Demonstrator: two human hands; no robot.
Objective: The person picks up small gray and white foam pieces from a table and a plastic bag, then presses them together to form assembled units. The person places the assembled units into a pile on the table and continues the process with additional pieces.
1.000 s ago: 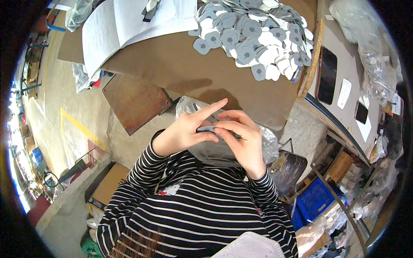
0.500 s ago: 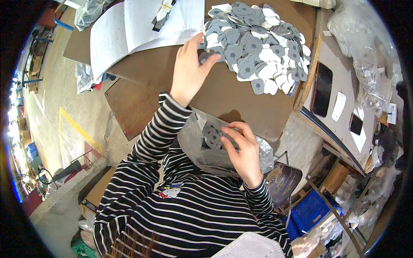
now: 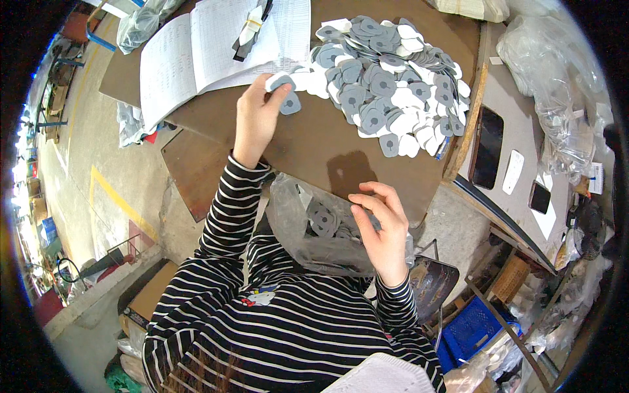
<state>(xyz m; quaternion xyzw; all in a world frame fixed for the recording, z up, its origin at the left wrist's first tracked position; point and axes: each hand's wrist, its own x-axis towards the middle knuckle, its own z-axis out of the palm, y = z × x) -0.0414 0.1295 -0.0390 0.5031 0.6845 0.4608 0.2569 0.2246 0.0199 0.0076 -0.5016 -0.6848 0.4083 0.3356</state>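
Observation:
My left hand (image 3: 254,124) is over the brown table, thumb and fingers pinching a flat rounded pad (image 3: 280,81), grey on one face and white on the other. A second grey pad (image 3: 290,104) shows just below the pinched one; whether it is held too is unclear. To the right spreads a large heap of such pads (image 3: 383,85), many with a dark notched hole. My right hand (image 3: 385,232) is beside a clear plastic bag (image 3: 288,226) at my lap, its fingers curved and apart with nothing between them. Several grey pads (image 3: 322,221) lie inside the bag.
An open ledger (image 3: 164,72) lies at the table's far left, with a banded bundle of dark and white strips (image 3: 251,29) on it. On the right side table are two phones (image 3: 488,147) and clear plastic wrap (image 3: 544,85). A blue crate (image 3: 475,324) stands low at right.
My left hand has drawn back leftward from the heap and now pinches a pad. My right hand has shifted slightly to the right, its fingers away from the pads in the bag.

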